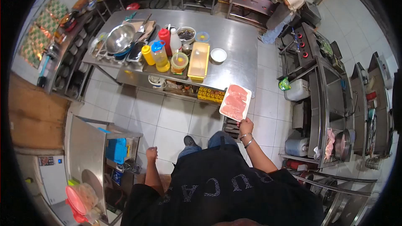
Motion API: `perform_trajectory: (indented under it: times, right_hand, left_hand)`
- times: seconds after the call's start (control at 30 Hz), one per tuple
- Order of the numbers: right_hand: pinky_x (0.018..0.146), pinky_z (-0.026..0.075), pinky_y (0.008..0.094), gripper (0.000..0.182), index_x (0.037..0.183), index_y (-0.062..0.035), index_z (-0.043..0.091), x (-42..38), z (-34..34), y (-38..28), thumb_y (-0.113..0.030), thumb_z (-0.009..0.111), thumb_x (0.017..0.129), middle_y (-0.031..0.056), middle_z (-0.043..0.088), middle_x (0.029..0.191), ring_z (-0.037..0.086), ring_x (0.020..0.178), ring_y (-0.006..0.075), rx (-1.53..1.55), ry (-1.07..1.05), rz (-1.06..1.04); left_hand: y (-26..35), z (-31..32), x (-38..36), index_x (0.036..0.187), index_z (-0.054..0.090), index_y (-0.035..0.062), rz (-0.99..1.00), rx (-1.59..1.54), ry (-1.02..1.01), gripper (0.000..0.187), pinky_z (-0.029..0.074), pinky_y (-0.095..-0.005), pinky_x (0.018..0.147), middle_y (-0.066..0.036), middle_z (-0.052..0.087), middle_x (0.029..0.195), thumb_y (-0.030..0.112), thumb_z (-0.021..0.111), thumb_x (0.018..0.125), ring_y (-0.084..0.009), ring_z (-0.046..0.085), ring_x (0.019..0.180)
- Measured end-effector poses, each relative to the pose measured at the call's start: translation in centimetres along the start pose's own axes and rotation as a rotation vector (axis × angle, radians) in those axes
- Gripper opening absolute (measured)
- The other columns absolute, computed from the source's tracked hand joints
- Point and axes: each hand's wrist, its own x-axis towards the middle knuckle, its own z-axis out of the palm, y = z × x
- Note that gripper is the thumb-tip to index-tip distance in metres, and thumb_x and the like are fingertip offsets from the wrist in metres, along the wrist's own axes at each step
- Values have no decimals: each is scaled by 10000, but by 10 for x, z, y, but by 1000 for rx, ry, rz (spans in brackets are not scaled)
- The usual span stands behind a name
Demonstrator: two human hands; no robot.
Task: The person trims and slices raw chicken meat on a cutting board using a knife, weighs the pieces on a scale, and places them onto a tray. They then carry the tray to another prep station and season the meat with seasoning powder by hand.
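My right hand (pixel 246 127) grips the near edge of a white tray (pixel 248 107) of raw meat slices. Several pink slices of meat (pixel 234 101) lie flat on it, and the tray is held out near the front edge of the steel table (pixel 234 50). Bracelets circle my right wrist. My left hand (pixel 152 153) hangs low at my side with its fingers curled in and nothing visible in them. It is closest to the steel counter (pixel 90 159) on the left.
On the table stand a metal bowl (pixel 120 39), a red squeeze bottle (pixel 164 42), a yellow lidded container (pixel 199 61) and a white bowl (pixel 218 55). Another person (pixel 293 2) stands at the far stove (pixel 255 2). A sink and shelves (pixel 335 88) line the right side.
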Motion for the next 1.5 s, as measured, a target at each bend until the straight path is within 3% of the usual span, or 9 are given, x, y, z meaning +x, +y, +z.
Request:
perform_trajectory:
  times: [0.27,0.43,0.63,0.73,0.8,0.87,1.13,1.33,1.5]
  right_hand:
    - [478,489,291,184,1018,31,638,85,28,-19,-25,484,934,82,652,678,613,538,140,-99,-19,-7]
    - [464,481,284,189,975,38,654,150,35,-19,-14,481,919,79,638,673,620,543,137,-194,-69,-53]
    - [497,468,296,322,1259,34,564,259,37,41,-9,495,948,61,635,831,589,632,135,-206,-294,-370]
    - [677,532,304,245,1182,32,588,237,55,-6,12,562,940,95,643,1013,628,856,184,493,-451,-28]
    - [779,574,411,436,1285,51,511,363,48,111,-3,631,870,200,631,1098,643,942,296,-300,-393,-350]
    - [602,550,453,401,1242,-16,514,357,57,85,85,541,855,165,610,954,609,717,273,25,-533,-51]
    - [393,475,305,467,1254,-12,448,267,85,-7,164,427,823,154,580,800,535,504,195,103,-326,135]
    - [373,468,303,518,1263,-58,365,263,80,-11,135,538,815,127,575,669,578,463,227,-17,-483,232]
    - [378,468,297,528,1264,-79,367,303,83,24,111,567,814,125,578,673,594,486,222,-120,-534,330]
  left_hand:
    - [77,27,14,1048,715,6,120,61,125,358,509,-359,455,-94,663,657,328,692,895,-190,630,526]
    - [67,44,-23,826,737,-10,267,418,498,435,536,-489,706,-228,706,776,420,686,873,-412,691,718]
    - [65,61,-93,818,751,16,-5,477,723,343,546,-510,773,-235,709,850,348,781,740,-431,688,824]
    - [62,71,-118,850,759,13,-16,404,772,303,555,-479,815,-234,711,883,262,784,680,-404,694,874]
    - [80,76,-129,852,758,7,-97,254,872,300,555,-477,814,-231,712,876,245,783,670,-402,693,879]
    - [98,80,-123,853,757,1,-158,156,911,299,556,-476,812,-228,714,869,227,781,659,-401,692,884]
    - [188,96,-27,1408,499,1,194,26,906,858,460,-443,1049,-263,519,1409,290,844,677,-414,519,1275]
    - [321,126,9,1247,642,-12,419,-198,240,592,562,-398,874,-183,737,1054,339,782,791,-292,717,973]
    - [414,187,8,1191,656,-16,621,-80,114,539,565,-389,787,-184,740,986,325,779,793,-284,721,904]
